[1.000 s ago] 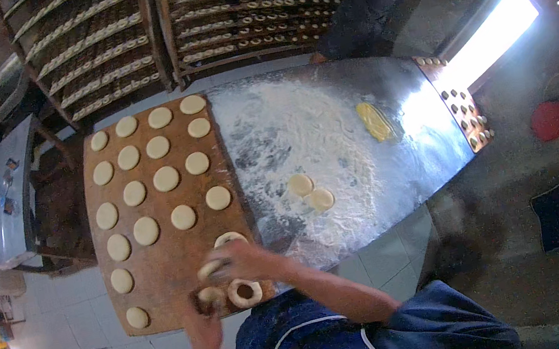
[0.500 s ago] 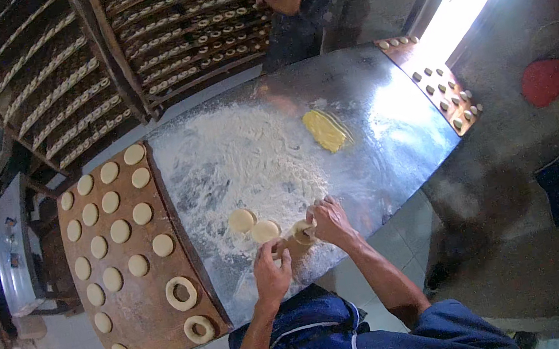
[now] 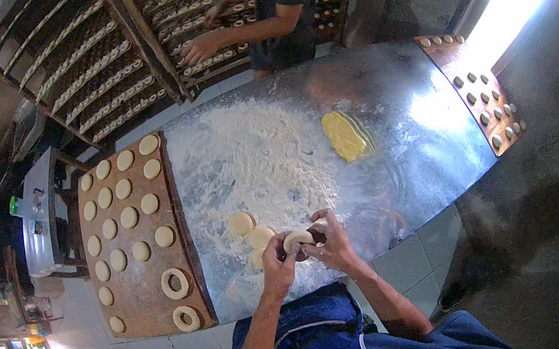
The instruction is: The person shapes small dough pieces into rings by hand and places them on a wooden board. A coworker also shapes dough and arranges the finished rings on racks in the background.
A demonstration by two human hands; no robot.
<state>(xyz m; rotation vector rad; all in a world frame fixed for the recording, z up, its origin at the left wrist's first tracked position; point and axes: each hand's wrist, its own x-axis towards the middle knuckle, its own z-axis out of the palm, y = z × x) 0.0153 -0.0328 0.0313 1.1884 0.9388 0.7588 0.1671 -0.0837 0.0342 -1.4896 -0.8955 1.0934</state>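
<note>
Two hands grasp a dough ring [image 3: 298,239] above the floury table [image 3: 398,177].
The left hand's [image 3: 278,265] fingers curl round the ring's left side, and the right hand [image 3: 337,248] pinches it from the other (whether those fingers also grip something behind it, I cannot tell). Just beside the left hand, pale discs [image 3: 240,223] lie in the flour [image 3: 237,144]; the yellow slab [image 3: 345,135] sits farther off. On the wooden board [image 3: 136,283] at left, two more rings [image 3: 175,283] lie near rows of discs.
</note>
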